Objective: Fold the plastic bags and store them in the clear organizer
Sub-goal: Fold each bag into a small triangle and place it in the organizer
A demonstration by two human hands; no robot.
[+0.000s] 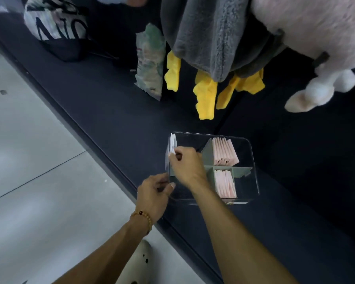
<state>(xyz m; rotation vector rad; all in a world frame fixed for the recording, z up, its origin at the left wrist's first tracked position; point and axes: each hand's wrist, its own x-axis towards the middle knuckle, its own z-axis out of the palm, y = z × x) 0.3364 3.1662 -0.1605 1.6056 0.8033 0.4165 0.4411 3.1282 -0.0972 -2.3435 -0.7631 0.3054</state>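
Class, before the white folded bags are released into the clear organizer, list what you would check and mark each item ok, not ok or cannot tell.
1. Right hand grips the white folded bags: ok.
2. Left hand steadies the clear organizer at its near corner: ok.
3. White bags stand against the organizer's left wall: ok.
4. Pink folded bags stay upright in their own compartments: ok.
5. Room left in the white bags' compartment: cannot tell, the hand hides it.
6. Organizer sits fully on the dark surface: ok.

Right hand reaching forward, fingertips pinched, left hand curled beside it
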